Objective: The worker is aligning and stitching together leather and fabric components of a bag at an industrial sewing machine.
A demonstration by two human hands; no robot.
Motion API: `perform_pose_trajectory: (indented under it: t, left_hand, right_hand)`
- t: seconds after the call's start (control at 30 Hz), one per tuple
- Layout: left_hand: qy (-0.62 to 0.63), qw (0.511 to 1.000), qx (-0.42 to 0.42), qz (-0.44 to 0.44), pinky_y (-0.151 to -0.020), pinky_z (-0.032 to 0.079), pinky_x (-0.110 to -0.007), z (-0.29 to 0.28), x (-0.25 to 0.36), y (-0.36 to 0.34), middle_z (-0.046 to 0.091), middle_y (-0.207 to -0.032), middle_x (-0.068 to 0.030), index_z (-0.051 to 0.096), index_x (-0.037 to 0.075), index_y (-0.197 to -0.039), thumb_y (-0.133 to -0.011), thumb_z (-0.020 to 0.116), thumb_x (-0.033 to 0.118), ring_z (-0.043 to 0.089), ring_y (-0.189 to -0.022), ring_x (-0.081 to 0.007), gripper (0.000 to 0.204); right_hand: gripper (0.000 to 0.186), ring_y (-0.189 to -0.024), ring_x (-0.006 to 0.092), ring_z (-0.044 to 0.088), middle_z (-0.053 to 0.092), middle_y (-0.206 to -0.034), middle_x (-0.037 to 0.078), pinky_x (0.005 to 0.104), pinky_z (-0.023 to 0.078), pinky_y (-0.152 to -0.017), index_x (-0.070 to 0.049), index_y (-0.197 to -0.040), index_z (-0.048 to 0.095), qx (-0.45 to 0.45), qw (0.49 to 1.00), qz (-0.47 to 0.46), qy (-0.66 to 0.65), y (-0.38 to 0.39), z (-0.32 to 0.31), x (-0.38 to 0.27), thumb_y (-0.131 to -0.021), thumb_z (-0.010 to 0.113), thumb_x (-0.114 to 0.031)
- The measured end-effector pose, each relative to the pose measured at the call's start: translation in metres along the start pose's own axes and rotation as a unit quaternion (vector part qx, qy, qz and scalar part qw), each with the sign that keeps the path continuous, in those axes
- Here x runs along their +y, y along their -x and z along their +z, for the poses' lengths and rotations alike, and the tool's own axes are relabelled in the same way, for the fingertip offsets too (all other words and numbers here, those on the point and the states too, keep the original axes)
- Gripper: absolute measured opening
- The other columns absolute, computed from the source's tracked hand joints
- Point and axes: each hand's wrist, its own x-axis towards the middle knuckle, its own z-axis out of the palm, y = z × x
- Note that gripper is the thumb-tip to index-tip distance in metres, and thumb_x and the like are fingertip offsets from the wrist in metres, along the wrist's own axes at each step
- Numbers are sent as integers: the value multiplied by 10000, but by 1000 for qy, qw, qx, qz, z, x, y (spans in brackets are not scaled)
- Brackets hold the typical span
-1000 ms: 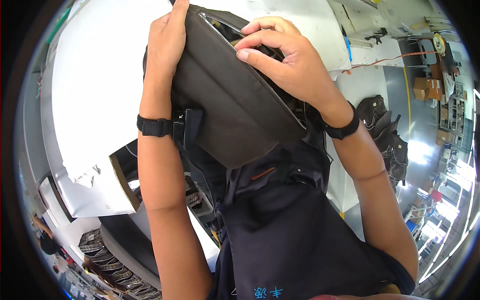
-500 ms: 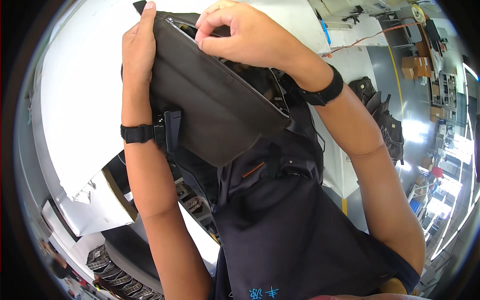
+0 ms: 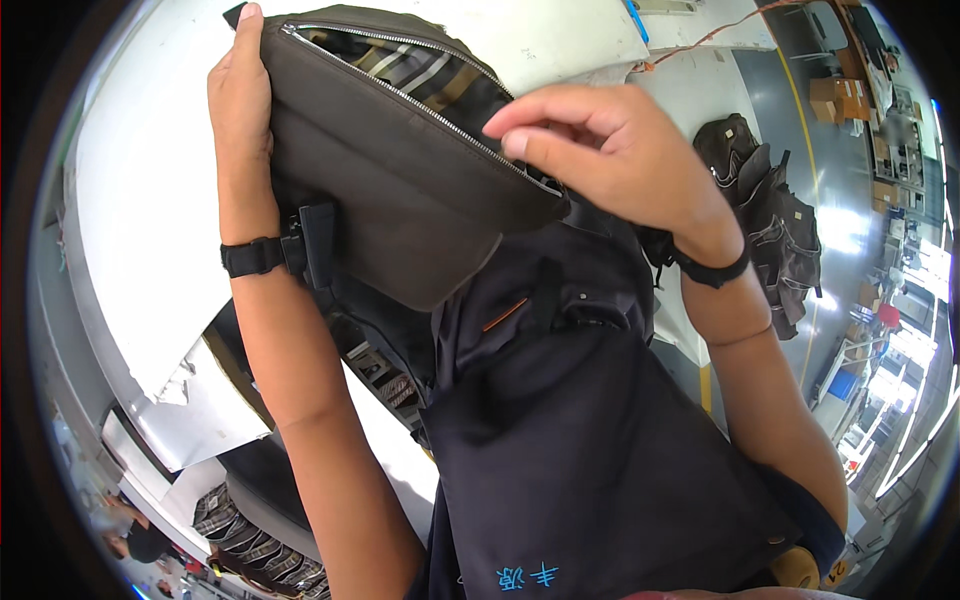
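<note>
A dark brown bag (image 3: 400, 170) is held up in front of me, tilted, its long silver-toothed zipper (image 3: 420, 107) unzipped. Striped plaid lining (image 3: 430, 70) shows through the gap. My left hand (image 3: 240, 105) grips the bag's left edge, thumb up beside a small black tab (image 3: 235, 14); its other fingers are hidden behind the bag. Over the right part of the opening is my right hand (image 3: 600, 145), thumb and forefinger drawn together at the zipper edge. Whatever lies between those fingertips is too small to make out.
A white table (image 3: 140, 220) lies beneath and to the left. More dark bags (image 3: 765, 220) are piled on the right. Plaid-lined pieces (image 3: 260, 545) sit at lower left. An orange cord (image 3: 710, 40) and a blue pen-like item (image 3: 636, 20) are at the top right.
My right hand has moved right and down along the opening, from near the zipper's left end toward its right end. The opening gapes wider, showing more lining. My left hand and the bag shifted slightly left.
</note>
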Motion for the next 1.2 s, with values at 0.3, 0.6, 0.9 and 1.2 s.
perform_pose_trajectory:
  t: [0.3,0.6,0.9,1.2]
  left_hand:
    - [44,999,-6,13,-785,481,-277,-4,-9,-5,689,-872,-69,741,-25,-932,-988,664,542,600,-818,-138,575]
    - [52,998,10,22,-796,505,-269,-4,-13,-3,698,-884,-90,727,-31,-925,-1001,627,584,618,-838,-135,628]
    - [65,996,-4,53,-779,504,-263,-2,-15,0,699,-881,-86,718,-31,-935,-1027,608,545,621,-822,-128,594]
    - [48,998,-5,42,-764,492,-257,-4,-14,0,682,-833,-57,709,3,-874,-1029,602,544,599,-789,-115,572]
  right_hand:
    - [190,-684,4,479,651,-806,-60,201,381,-594,6,-1094,744,-8,997,67,-40,14,17,10,-977,714,-141]
    - [174,-729,8,518,658,-831,-48,191,407,-632,16,-1078,744,6,997,79,-19,20,21,19,-981,716,-125]
    - [201,-671,16,476,618,-748,-57,213,400,-596,-4,-1047,747,28,998,58,-29,22,25,23,-993,715,-194]
    - [205,-677,21,490,652,-775,-38,215,410,-600,4,-1052,749,34,998,46,-15,27,23,30,-998,706,-189]
